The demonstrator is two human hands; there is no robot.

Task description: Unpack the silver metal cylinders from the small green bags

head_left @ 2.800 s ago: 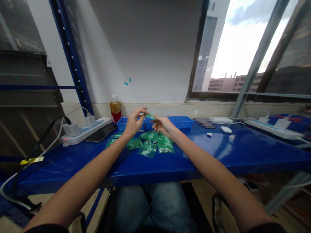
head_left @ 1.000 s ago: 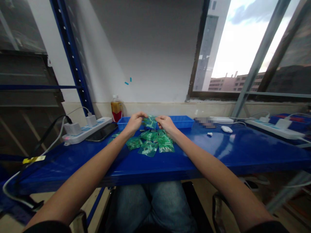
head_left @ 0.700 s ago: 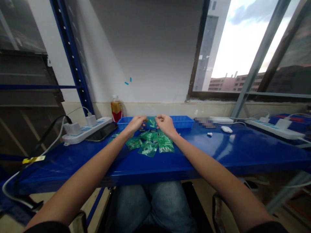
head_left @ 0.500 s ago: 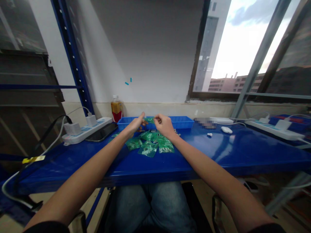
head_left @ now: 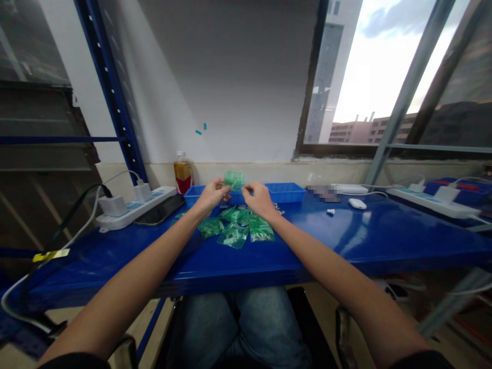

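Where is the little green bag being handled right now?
In the head view, centre: the green bag is pinched between the left hand and right hand, near the blue trays.

The blue table point(head_left: 365, 241) runs along the wall below a window point(head_left: 384, 77).

Left end: a white power strip point(head_left: 132, 207) carries two white chargers point(head_left: 113, 204). A dark phone point(head_left: 159, 211) lies flat just beside it.

Back edge: a bottle point(head_left: 183, 177) of amber liquid stands upright, next to shallow blue trays point(head_left: 286, 192).

Right half: a white mouse point(head_left: 357, 203), a small white item point(head_left: 329, 211) near it, and a second power strip point(head_left: 430, 202) farther right.

Far left: a yellow tag point(head_left: 49, 254) sits on a black cable.
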